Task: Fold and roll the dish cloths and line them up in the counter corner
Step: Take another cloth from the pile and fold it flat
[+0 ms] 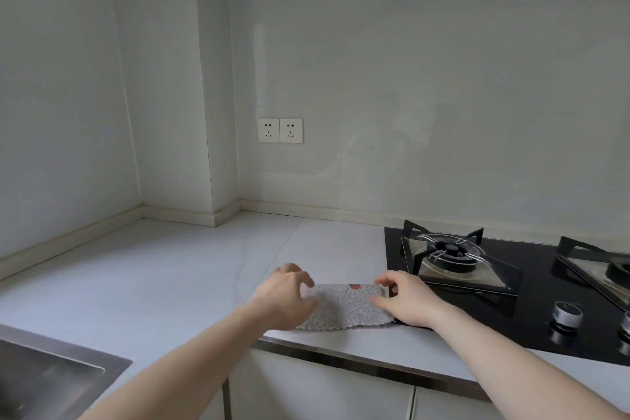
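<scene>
Left hand [284, 293] grip: fingers curled over left end of dish cloth [344, 307], pinching its edge. Right hand [407, 298] grip: thumb and fingers pinching right end of same cloth. Cloth: white with small dots, folded into flat strip, lying on tabletop [170, 283] near front edge, just left of black gas hob [511, 300]; right end touches hob edge. 2 burners on hob, knobs [566, 314] at near right. Sink [44, 382] at near left. 2 wall sockets [280, 130] on far wall. Counter corner [143, 215] far left, well apart from cloth.
</scene>
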